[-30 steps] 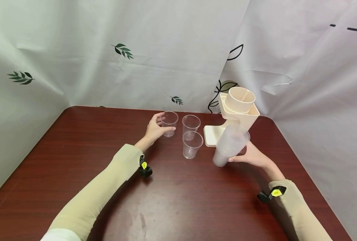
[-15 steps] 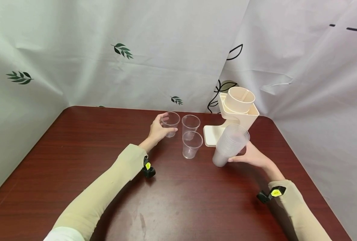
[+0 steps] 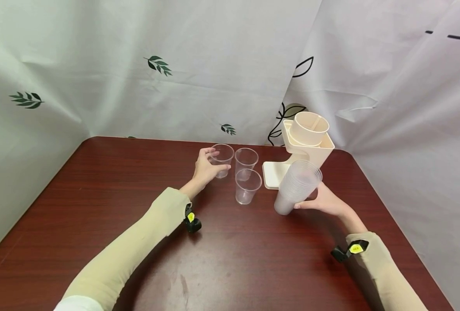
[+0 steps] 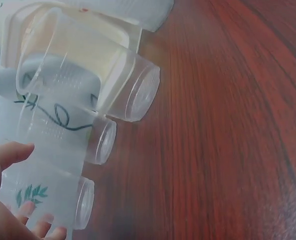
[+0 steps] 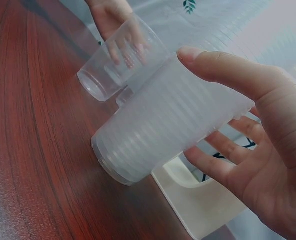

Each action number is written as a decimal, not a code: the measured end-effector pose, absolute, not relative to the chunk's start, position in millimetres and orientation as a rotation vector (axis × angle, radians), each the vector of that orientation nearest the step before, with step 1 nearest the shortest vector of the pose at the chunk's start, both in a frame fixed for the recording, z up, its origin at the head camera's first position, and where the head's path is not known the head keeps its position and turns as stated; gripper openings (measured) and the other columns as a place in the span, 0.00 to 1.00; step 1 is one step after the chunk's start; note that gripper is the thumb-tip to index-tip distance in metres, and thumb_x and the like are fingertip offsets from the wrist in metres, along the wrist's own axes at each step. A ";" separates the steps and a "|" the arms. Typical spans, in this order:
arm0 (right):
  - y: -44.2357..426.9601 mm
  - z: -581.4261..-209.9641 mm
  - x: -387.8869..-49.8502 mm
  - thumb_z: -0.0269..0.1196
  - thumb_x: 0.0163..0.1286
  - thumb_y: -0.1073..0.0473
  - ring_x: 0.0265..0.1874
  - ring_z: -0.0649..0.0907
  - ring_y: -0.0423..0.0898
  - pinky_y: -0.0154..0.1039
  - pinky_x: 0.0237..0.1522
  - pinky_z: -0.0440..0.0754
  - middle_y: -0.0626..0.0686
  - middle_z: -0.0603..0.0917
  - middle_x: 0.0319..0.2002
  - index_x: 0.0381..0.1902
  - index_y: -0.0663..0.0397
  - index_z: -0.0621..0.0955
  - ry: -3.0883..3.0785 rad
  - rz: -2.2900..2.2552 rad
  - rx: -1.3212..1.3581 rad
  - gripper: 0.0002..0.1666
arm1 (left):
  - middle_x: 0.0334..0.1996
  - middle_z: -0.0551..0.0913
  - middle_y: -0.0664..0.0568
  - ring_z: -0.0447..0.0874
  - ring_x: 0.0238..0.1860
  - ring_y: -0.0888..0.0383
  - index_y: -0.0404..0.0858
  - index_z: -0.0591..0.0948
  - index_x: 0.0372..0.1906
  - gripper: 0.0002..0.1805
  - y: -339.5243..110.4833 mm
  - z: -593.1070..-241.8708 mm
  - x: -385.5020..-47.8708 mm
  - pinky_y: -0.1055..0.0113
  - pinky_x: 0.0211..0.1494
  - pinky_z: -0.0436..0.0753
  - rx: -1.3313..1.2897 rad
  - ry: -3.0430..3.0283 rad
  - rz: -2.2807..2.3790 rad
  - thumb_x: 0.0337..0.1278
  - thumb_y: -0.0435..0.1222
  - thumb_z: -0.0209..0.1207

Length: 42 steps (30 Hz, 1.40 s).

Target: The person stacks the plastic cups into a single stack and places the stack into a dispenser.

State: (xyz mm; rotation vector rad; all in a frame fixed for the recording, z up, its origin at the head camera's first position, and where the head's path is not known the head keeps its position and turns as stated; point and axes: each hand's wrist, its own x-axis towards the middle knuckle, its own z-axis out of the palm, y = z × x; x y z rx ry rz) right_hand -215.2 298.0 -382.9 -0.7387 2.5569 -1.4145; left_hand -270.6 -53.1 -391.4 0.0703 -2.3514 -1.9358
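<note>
My left hand (image 3: 206, 168) has its thumb and fingers around a clear plastic cup (image 3: 223, 172), the leftmost of three standing upright. In the left wrist view, the thumb (image 4: 15, 152) lies on one side of that cup (image 4: 85, 205) and the fingertips on the other. A second clear cup (image 3: 246, 155) stands just right of it, and a third cup (image 3: 244, 198) stands in front of the second. My right hand (image 3: 325, 201) grips a tilted stack of nested plastic cups (image 3: 295, 190). Whether the stack's base (image 5: 112, 165) touches the table cannot be told.
Behind the stack stands a cream plastic stand (image 3: 311, 153) with a flat base and a round, open-topped tube (image 3: 309, 129). All of it rests on a dark red wooden table (image 3: 230, 259). A pale curtain (image 3: 195, 95) hangs along the back and sides.
My left hand and the cup in it have shifted slightly right, closer to the second cup. The right hand, the stack and the other two cups have stayed in place.
</note>
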 end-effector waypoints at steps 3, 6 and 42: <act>298.2 -383.2 -215.5 0.75 0.49 0.67 0.52 0.73 0.33 0.21 0.57 0.64 0.42 0.74 0.53 0.66 0.53 0.63 2.567 -1.404 -0.737 0.49 | 0.58 0.78 0.42 0.74 0.60 0.46 0.35 0.65 0.60 0.40 -52.2 -389.8 -268.2 0.56 0.62 0.75 0.058 -2.353 -1.902 0.39 0.30 0.73; 298.4 -383.9 -215.9 0.75 0.49 0.67 0.52 0.73 0.33 0.21 0.56 0.65 0.42 0.75 0.53 0.65 0.53 0.63 2.566 -1.406 -0.743 0.49 | 0.58 0.78 0.43 0.74 0.60 0.46 0.36 0.66 0.60 0.39 -52.1 -388.5 -265.0 0.55 0.63 0.74 0.056 -2.350 -1.868 0.40 0.31 0.73; 299.2 -385.6 -216.7 0.74 0.49 0.69 0.51 0.75 0.32 0.22 0.54 0.69 0.40 0.76 0.52 0.64 0.54 0.64 2.530 -1.448 -0.781 0.46 | 0.58 0.79 0.49 0.74 0.61 0.54 0.40 0.70 0.63 0.36 -41.4 -366.5 -220.8 0.57 0.66 0.72 -0.037 -2.147 -1.805 0.45 0.37 0.72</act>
